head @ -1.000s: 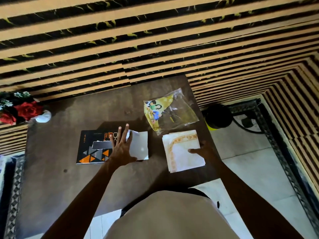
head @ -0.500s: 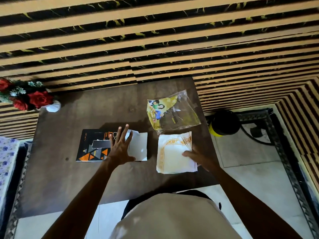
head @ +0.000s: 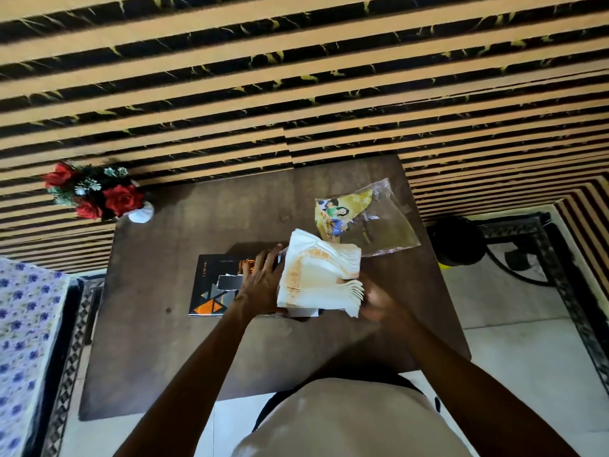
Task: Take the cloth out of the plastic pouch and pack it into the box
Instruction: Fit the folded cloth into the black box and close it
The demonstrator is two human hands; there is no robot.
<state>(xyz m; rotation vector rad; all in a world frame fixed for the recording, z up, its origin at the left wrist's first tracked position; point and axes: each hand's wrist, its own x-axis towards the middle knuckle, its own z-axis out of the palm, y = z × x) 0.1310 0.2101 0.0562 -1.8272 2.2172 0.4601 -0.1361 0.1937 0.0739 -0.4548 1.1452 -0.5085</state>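
Note:
A folded white cloth [head: 318,272] with an orange border is lifted off the dark table [head: 158,324], tilted, over the right part of the box. My right hand [head: 379,300] grips its right edge; the hand is blurred. The flat black box [head: 214,288] with orange triangles lies mid-table, and my left hand [head: 262,278] rests flat on its opened white flap, fingers spread, touching the cloth's left edge. The clear plastic pouch [head: 372,222] with a yellow printed card lies behind the cloth, at the table's right rear.
A white vase of red roses [head: 99,199] stands at the table's back left corner. A black and yellow round object [head: 456,240] sits on the floor right of the table. A flowered fabric [head: 23,341] lies at far left. The striped wall runs behind.
My right hand has picked the cloth up from the table and carried it left, over the box's white flap. The left hand has stayed on the box. The view has shifted.

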